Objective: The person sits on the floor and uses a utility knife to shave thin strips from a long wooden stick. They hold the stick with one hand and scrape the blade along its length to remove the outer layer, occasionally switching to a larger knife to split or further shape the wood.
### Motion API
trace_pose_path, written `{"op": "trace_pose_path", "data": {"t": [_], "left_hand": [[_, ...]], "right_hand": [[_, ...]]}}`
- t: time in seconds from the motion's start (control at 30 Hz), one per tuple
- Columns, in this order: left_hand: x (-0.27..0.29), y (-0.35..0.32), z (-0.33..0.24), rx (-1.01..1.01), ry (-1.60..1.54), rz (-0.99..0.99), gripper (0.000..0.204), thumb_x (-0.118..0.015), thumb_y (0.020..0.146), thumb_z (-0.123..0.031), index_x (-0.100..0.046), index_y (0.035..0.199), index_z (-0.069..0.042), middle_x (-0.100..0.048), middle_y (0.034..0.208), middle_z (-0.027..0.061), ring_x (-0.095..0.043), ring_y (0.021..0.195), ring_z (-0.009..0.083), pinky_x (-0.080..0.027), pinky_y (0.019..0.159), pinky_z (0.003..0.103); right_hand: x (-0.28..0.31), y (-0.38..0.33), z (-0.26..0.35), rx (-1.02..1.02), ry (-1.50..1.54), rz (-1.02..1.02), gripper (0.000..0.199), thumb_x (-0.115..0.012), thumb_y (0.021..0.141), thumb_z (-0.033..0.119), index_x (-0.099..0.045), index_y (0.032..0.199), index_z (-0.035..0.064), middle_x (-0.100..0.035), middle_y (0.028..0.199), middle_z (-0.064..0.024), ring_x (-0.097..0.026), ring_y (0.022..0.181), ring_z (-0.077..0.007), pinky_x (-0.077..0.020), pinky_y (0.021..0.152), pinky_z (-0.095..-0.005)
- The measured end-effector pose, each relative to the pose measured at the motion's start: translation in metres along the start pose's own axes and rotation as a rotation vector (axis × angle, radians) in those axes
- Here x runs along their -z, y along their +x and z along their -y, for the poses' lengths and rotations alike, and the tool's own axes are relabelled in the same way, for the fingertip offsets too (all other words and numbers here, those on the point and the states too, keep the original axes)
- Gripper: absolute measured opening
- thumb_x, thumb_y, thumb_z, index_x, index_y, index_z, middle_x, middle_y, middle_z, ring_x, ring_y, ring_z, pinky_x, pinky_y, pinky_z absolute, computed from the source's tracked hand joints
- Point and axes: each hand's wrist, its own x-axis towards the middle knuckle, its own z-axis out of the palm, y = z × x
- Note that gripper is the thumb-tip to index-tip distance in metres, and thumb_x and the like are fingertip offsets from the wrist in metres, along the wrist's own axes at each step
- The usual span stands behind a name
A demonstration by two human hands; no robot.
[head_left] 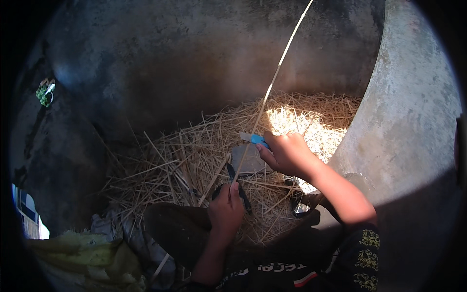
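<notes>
A long thin pale stick (269,92) slants up from my left hand (226,209) to the top edge of the view. The fingers of my left hand are closed round its lower end, close to my lap. Higher up along the stick, my right hand (292,155) grips a blue utility knife (259,140). Its blade points left and lies across the stick, and I cannot tell whether it cuts in. A dark, narrow, blade-like thing (230,171) lies just beyond my left hand, partly covered by it.
Loose straw-like strips (189,151) cover the ground ahead, with a flat grey block (249,159) among them. Curved grey walls rise behind (194,63) and at the right (404,112). Yellowish cloth (92,258) lies at the lower left. My bent legs are close below.
</notes>
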Motion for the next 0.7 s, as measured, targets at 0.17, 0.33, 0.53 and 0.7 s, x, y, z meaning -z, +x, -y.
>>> {"op": "trace_pose_path", "data": {"t": [0.17, 0.33, 0.53, 0.7], "left_hand": [[-0.004, -0.005, 0.005, -0.112, 0.081, -0.086, 0.023, -0.057, 0.100, -0.023, -0.063, 0.086, -0.006, -0.060, 0.062, 0.0148, -0.062, 0.057, 0.0360, -0.046, 0.049, 0.043], [-0.004, -0.009, -0.004, -0.058, 0.023, -0.037, 0.023, -0.056, 0.101, -0.022, -0.063, 0.088, -0.005, -0.058, 0.061, 0.0136, -0.061, 0.052, 0.0322, -0.045, 0.048, 0.041], [0.001, -0.012, -0.012, -0.095, -0.138, -0.037, 0.030, -0.050, 0.104, -0.023, -0.056, 0.084, -0.001, -0.048, 0.058, 0.0109, -0.047, 0.052, 0.0204, -0.039, 0.050, 0.036], [-0.004, -0.008, -0.007, -0.010, -0.272, 0.041, 0.030, -0.050, 0.105, -0.025, -0.058, 0.088, -0.001, -0.050, 0.057, 0.0120, -0.051, 0.048, 0.0227, -0.040, 0.049, 0.036]], "right_hand": [[0.010, 0.014, -0.011, -0.023, -0.125, 0.032, 0.034, -0.055, 0.096, 0.031, -0.061, 0.087, -0.0011, -0.061, 0.057, -0.0184, -0.065, 0.056, -0.0371, -0.0530, 0.054, -0.0463], [0.023, 0.022, -0.054, -0.171, -0.201, -0.099, 0.046, -0.046, 0.101, 0.041, -0.060, 0.090, -0.0016, -0.065, 0.065, -0.0205, -0.067, 0.062, -0.0400, -0.0545, 0.059, -0.0481], [0.092, 0.009, -0.116, -0.485, -0.051, -0.464, 0.050, -0.041, 0.105, 0.043, -0.054, 0.085, -0.0011, -0.053, 0.062, -0.0201, -0.058, 0.061, -0.0372, -0.0441, 0.060, -0.0435], [0.069, -0.001, -0.057, -0.131, 0.065, -0.338, 0.037, -0.049, 0.101, 0.037, -0.052, 0.086, 0.0026, -0.054, 0.058, -0.0180, -0.059, 0.053, -0.0369, -0.0441, 0.051, -0.0437]]}}
